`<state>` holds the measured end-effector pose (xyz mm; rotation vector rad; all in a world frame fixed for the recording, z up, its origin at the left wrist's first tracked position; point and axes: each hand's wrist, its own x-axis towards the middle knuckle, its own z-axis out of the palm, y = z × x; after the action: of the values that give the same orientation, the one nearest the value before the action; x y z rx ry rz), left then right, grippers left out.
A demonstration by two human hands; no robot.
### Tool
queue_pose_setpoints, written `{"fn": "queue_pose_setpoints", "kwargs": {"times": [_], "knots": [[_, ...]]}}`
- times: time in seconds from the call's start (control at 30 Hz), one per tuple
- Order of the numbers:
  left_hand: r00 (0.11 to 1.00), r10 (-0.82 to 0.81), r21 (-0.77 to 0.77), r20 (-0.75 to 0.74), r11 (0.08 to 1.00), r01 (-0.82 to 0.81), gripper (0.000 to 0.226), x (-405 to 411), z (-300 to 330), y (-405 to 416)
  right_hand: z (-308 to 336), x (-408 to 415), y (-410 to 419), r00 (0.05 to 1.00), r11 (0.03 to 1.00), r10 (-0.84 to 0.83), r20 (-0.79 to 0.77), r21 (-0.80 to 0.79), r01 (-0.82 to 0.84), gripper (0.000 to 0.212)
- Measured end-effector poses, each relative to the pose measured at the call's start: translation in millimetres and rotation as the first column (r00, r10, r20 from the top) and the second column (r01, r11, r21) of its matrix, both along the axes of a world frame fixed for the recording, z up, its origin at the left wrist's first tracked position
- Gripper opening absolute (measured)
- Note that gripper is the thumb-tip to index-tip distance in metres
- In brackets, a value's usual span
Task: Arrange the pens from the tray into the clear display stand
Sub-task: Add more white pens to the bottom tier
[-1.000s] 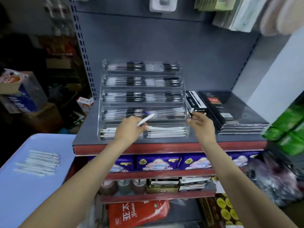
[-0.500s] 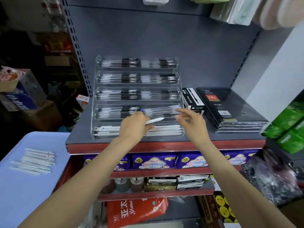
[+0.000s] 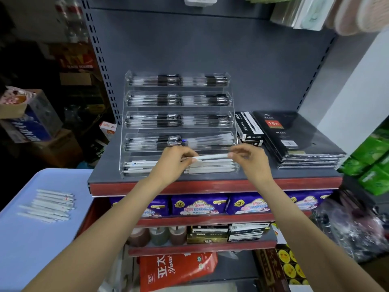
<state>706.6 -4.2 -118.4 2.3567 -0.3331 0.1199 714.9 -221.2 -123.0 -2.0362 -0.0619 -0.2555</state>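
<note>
A clear tiered display stand sits on the grey shelf, its upper rows full of black-and-clear pens and its lowest row holding white pens. A white pen lies level just above the lowest row, held at both ends. My left hand pinches its left end and my right hand pinches its right end. Several more white pens lie in a loose row on the light blue tray at the lower left.
Black pen boxes and a stack of black diaries stand right of the stand. Green packs are at the far right. Lower shelves hold purple packets, bottles and a red bag. Cardboard boxes fill the dim left.
The pen, first tilted in my left hand alone, has swung level over the lowest row. My right hand moved in from the stand's right edge and took the pen's other end.
</note>
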Motion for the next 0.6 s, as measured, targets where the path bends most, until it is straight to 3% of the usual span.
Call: {"fn": "queue_pose_setpoints", "kwargs": {"times": [0.1,0.2,0.3,0.6], "knots": [[0.999,0.043,0.109,0.002,0.993,-0.043,0.018,6,-10,-7,-5,2,-6,0.992,0.990,-0.126,0.011,-0.065,0.126,0.032],[0.998,0.058,0.191,0.030,0.979,-0.063,0.019,8,-14,-12,-7,0,-11,0.990,0.995,-0.099,-0.101,-0.032,0.096,0.047],[0.996,0.058,0.254,0.074,0.964,-0.075,0.022,10,-13,-18,-8,-3,-9,0.985,0.997,-0.073,-0.155,-0.036,0.068,0.051],[1.000,-0.005,0.257,-0.006,0.967,0.006,0.024,18,-11,-21,-10,-3,-4,0.980,0.992,-0.107,-0.168,-0.080,0.094,0.046]]}}
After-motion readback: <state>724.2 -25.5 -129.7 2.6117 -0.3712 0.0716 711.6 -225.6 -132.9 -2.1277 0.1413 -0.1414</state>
